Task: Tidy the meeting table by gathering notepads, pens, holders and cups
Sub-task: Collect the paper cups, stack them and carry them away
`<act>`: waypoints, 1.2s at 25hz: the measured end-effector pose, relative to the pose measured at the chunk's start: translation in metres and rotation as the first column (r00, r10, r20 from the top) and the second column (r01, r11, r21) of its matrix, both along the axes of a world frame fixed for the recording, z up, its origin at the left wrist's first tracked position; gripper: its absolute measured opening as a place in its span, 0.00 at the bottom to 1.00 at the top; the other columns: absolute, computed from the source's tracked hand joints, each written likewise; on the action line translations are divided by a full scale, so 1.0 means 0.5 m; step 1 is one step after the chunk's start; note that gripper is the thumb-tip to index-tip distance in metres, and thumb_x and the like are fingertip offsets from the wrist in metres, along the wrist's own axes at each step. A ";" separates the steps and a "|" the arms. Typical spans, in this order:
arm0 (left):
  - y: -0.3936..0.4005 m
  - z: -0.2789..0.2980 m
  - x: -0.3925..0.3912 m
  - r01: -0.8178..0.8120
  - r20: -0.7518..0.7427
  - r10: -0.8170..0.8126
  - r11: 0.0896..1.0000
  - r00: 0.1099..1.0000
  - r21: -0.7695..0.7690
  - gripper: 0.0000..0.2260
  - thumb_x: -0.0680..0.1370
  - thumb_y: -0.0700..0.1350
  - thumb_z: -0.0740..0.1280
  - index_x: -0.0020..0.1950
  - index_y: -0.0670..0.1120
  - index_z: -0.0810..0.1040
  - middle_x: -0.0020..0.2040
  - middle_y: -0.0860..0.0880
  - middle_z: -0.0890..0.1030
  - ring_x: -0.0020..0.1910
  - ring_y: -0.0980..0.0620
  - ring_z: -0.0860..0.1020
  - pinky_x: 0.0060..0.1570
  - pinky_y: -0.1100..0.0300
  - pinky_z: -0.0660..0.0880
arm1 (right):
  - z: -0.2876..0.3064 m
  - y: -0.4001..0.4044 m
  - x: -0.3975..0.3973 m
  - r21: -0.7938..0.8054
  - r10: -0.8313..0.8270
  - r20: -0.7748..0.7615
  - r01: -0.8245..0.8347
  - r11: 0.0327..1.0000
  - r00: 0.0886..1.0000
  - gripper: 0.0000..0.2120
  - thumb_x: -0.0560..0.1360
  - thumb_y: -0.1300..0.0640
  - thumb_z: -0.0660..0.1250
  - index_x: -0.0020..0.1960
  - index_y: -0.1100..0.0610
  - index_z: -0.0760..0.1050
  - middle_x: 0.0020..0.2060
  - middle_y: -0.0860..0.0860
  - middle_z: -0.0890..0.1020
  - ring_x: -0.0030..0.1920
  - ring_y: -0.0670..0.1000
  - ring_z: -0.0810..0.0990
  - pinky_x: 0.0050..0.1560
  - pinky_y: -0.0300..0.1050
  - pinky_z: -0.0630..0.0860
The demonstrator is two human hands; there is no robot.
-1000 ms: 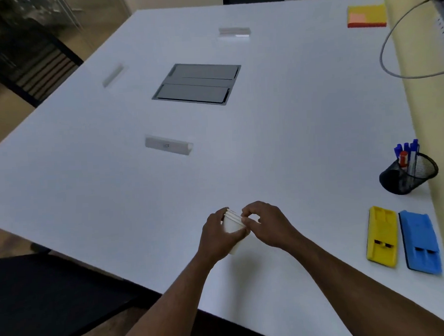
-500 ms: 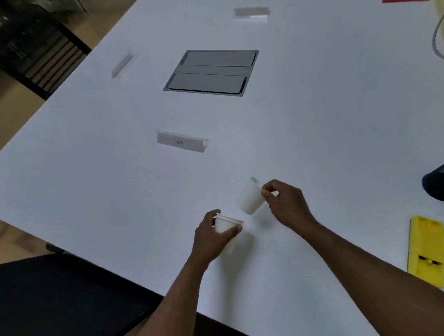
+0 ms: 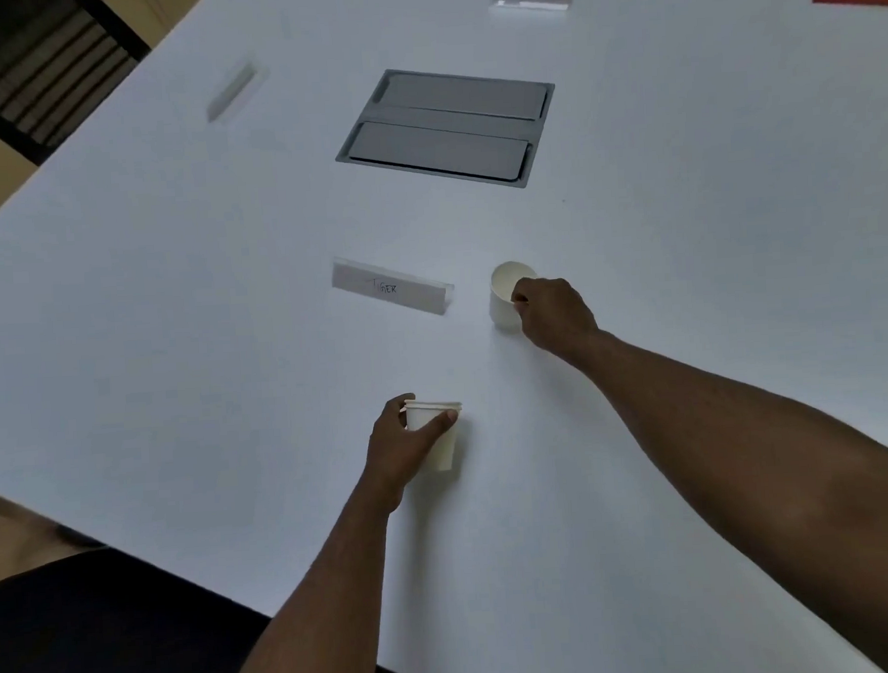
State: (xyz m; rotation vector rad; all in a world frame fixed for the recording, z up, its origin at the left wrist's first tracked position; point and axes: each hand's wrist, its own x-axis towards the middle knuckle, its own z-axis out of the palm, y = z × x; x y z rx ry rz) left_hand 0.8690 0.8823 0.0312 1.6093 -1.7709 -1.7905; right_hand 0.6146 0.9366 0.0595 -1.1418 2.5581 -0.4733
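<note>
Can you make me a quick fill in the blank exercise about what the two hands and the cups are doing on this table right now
1. The right hand pinches the rim of a single white ____ standing upright on the table.
2. The left hand grips a small ____ of nested cups.
3. The name card holder left of the single cup reads ____.
4. The grey hatch set into the table has its two lids ____.

Missing words: cup; stack; TIGER; closed

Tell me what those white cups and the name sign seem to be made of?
The single cup and the stacked cups look like matte white paper, with thin rolled rims. The name sign seems clear glossy plastic over a handwritten paper card, though that is uncertain.
</note>
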 end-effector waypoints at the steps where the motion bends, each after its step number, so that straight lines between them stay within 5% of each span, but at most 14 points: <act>1: -0.004 -0.004 0.004 0.001 -0.004 -0.001 1.000 1.000 0.005 0.39 0.60 0.62 0.78 0.68 0.53 0.70 0.60 0.51 0.78 0.58 0.53 0.77 0.54 0.51 0.79 | -0.008 -0.010 -0.005 0.023 -0.011 0.000 0.011 1.000 1.000 0.05 0.75 0.61 0.61 0.47 0.58 0.76 0.47 0.60 0.80 0.46 0.63 0.79 0.41 0.46 0.72; 6: -0.005 -0.023 0.013 0.051 -0.001 -0.051 0.998 0.999 0.032 0.39 0.60 0.64 0.77 0.67 0.56 0.70 0.61 0.53 0.77 0.60 0.53 0.76 0.58 0.49 0.78 | -0.030 -0.030 -0.005 0.067 -0.028 0.014 0.027 0.997 1.000 0.12 0.75 0.61 0.63 0.55 0.53 0.79 0.53 0.59 0.81 0.55 0.63 0.78 0.49 0.48 0.75; 9: 0.001 -0.031 0.024 0.058 -0.003 -0.058 0.997 0.998 0.049 0.41 0.58 0.65 0.77 0.68 0.56 0.70 0.62 0.51 0.76 0.62 0.52 0.75 0.60 0.48 0.77 | -0.018 -0.010 0.022 -0.029 -0.069 -0.014 0.069 0.997 0.997 0.17 0.77 0.57 0.63 0.65 0.50 0.75 0.63 0.54 0.78 0.63 0.58 0.75 0.60 0.50 0.72; 12: 0.011 -0.022 0.032 0.044 -0.030 -0.042 0.997 0.999 0.062 0.40 0.60 0.63 0.77 0.69 0.54 0.70 0.63 0.50 0.76 0.62 0.52 0.75 0.60 0.48 0.77 | -0.004 0.035 0.079 -0.194 -0.121 -0.073 0.105 0.975 0.990 0.15 0.76 0.54 0.65 0.63 0.53 0.76 0.59 0.53 0.81 0.57 0.58 0.79 0.57 0.49 0.74; 17: 0.049 0.037 0.039 -0.018 -0.113 0.018 1.000 0.993 0.008 0.38 0.66 0.60 0.77 0.72 0.52 0.68 0.66 0.49 0.75 0.62 0.52 0.75 0.58 0.50 0.78 | 0.035 0.119 0.213 -0.225 0.063 0.277 0.001 0.974 0.959 0.09 0.77 0.52 0.64 0.51 0.52 0.82 0.49 0.46 0.85 0.45 0.45 0.82 0.51 0.41 0.76; 22: 0.136 0.131 0.079 -0.025 -0.131 0.008 0.991 0.991 -0.131 0.43 0.67 0.61 0.76 0.76 0.50 0.63 0.71 0.51 0.71 0.64 0.51 0.73 0.58 0.54 0.77 | 0.109 0.201 0.306 -0.288 0.269 0.349 -0.170 0.942 0.898 0.12 0.79 0.51 0.63 0.59 0.51 0.79 0.54 0.44 0.83 0.52 0.43 0.79 0.51 0.36 0.70; 26: 0.203 0.248 0.139 0.012 -0.065 -0.037 0.936 0.997 -0.352 0.44 0.67 0.60 0.76 0.77 0.50 0.60 0.72 0.51 0.69 0.67 0.50 0.71 0.58 0.55 0.76 | 0.218 0.252 0.349 -0.290 0.356 0.314 -0.268 0.919 0.880 0.10 0.79 0.53 0.63 0.56 0.51 0.80 0.46 0.45 0.83 0.49 0.47 0.80 0.46 0.41 0.74; 30: 0.260 0.381 0.228 -0.068 -0.119 0.011 0.873 0.993 -0.484 0.36 0.68 0.54 0.77 0.72 0.52 0.66 0.60 0.54 0.75 0.57 0.51 0.75 0.47 0.58 0.78 | 0.352 0.281 0.429 -0.407 0.448 0.224 -0.335 0.850 0.866 0.09 0.78 0.54 0.63 0.52 0.52 0.81 0.43 0.46 0.84 0.48 0.47 0.81 0.48 0.42 0.75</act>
